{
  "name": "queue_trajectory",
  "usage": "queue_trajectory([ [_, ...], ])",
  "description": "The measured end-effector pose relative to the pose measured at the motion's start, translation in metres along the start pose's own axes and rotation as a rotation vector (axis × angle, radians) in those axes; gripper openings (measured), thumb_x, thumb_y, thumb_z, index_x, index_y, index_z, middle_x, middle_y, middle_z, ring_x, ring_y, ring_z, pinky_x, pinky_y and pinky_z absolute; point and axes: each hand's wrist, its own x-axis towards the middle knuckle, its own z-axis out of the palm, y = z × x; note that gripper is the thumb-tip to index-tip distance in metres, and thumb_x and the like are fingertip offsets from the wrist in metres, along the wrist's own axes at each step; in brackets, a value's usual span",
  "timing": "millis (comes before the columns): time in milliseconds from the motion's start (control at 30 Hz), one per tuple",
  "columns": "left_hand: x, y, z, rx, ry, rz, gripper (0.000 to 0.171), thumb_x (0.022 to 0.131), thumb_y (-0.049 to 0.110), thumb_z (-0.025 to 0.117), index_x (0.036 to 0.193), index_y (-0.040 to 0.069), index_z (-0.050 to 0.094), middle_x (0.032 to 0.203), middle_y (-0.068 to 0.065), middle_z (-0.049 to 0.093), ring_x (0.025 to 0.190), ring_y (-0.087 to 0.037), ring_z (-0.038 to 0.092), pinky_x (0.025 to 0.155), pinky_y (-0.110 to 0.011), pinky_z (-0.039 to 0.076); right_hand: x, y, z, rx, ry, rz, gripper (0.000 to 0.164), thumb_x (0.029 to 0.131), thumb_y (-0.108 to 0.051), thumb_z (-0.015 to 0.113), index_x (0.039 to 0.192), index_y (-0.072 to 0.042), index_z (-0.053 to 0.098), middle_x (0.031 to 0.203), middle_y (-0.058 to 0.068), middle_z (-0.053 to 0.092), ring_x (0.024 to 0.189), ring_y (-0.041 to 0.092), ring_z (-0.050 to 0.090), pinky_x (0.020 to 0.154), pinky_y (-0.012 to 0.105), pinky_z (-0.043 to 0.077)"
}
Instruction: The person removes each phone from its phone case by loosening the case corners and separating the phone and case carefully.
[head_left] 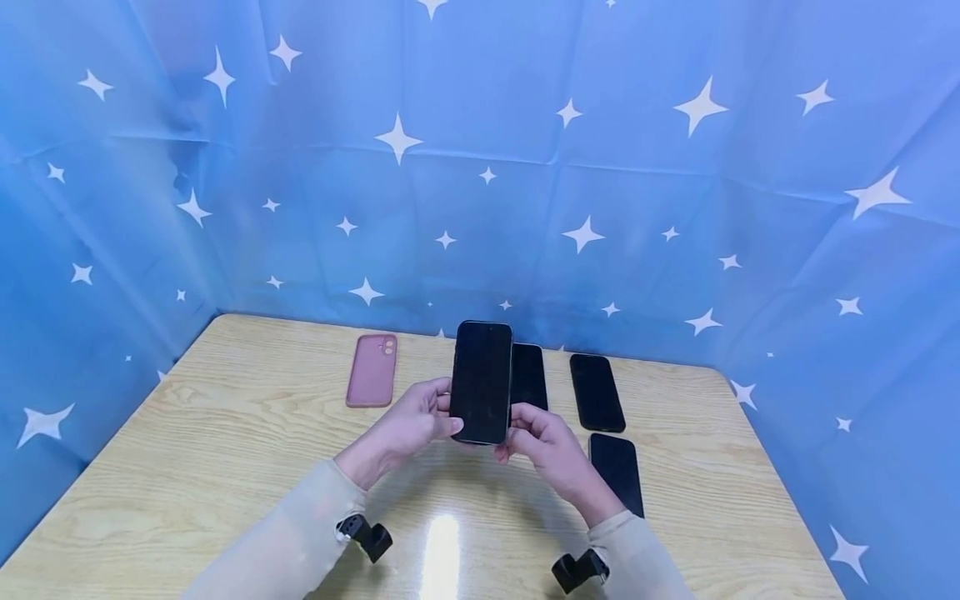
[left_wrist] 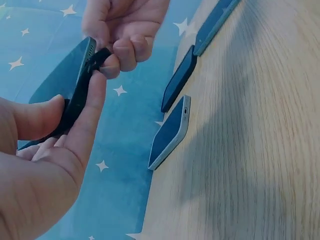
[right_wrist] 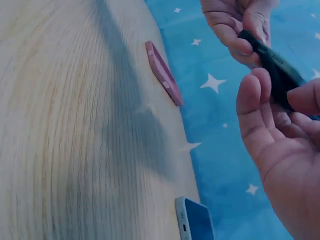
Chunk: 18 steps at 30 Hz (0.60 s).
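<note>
A black smartphone is held up over the table, screen toward the head camera. My left hand grips its left side, thumb on the front near the lower corner and fingers behind. At the lower right corner my right hand has its fingers curled. In the left wrist view those fingers pinch a dark phone case, whose edge stands away from the phone's bottom end. The right wrist view also shows a gap between the case and the phone. Most of the case's back is hidden by the hands.
On the wooden table a pink phone case lies back left. One phone lies partly behind the held one. To the right lie another dark phone and a nearer one, partly covered by the right arm. A blue starred curtain hangs behind.
</note>
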Motion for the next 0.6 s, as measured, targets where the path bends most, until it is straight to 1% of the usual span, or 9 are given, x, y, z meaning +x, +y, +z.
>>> queue_trajectory([
  [100,0.0,0.0,0.0,0.015,0.021,-0.008,0.051,0.094,-0.016,0.052,0.144,-0.008,0.048,0.128,-0.026,0.068,0.114,-0.028,0.07,0.095,-0.032,0.06,0.0,-0.001,0.001,-0.033,0.041,-0.018,0.028,0.098,0.006,0.048,0.121,0.007,0.063,0.092,0.023,0.069,0.076,0.018,0.07,0.076,0.033,0.064],
  [167,0.0,0.0,0.0,0.019,0.029,-0.012,0.051,0.094,-0.017,0.052,0.144,-0.008,0.048,0.127,-0.026,0.069,0.113,-0.028,0.071,0.094,-0.032,0.06,0.001,-0.001,0.003,-0.028,0.084,-0.038,0.026,0.094,0.009,0.05,0.118,0.009,0.059,0.094,0.021,0.067,0.076,0.018,0.068,0.074,0.031,0.064],
  [267,-0.001,-0.001,-0.001,0.015,0.033,-0.014,0.05,0.094,-0.018,0.052,0.143,-0.008,0.049,0.126,-0.025,0.069,0.112,-0.028,0.071,0.094,-0.031,0.06,0.001,-0.001,0.006,-0.032,0.161,-0.075,0.021,0.089,0.014,0.054,0.109,0.008,0.055,0.093,0.018,0.063,0.076,0.016,0.065,0.072,0.027,0.061],
  [367,-0.001,-0.001,0.0,0.009,0.03,-0.009,0.05,0.094,-0.018,0.052,0.142,-0.009,0.049,0.126,-0.026,0.069,0.112,-0.028,0.071,0.093,-0.031,0.061,0.001,-0.002,0.009,-0.085,0.222,-0.085,0.018,0.086,0.016,0.058,0.099,0.005,0.057,0.088,0.013,0.06,0.075,0.014,0.06,0.067,0.022,0.056],
  [467,-0.002,-0.002,0.0,0.007,0.024,-0.001,0.049,0.094,-0.018,0.052,0.142,-0.01,0.049,0.126,-0.026,0.069,0.111,-0.027,0.071,0.092,-0.031,0.061,0.0,-0.006,0.011,-0.149,0.261,-0.049,0.018,0.085,0.016,0.061,0.091,-0.001,0.063,0.081,0.008,0.061,0.071,0.013,0.058,0.061,0.02,0.051],
  [600,-0.002,-0.002,0.001,0.011,0.023,0.0,0.049,0.093,-0.017,0.052,0.141,-0.01,0.049,0.126,-0.027,0.068,0.111,-0.027,0.071,0.091,-0.03,0.061,-0.001,-0.01,0.012,-0.19,0.282,0.0,0.021,0.084,0.016,0.062,0.088,-0.003,0.068,0.076,0.008,0.063,0.064,0.016,0.059,0.053,0.019,0.046],
])
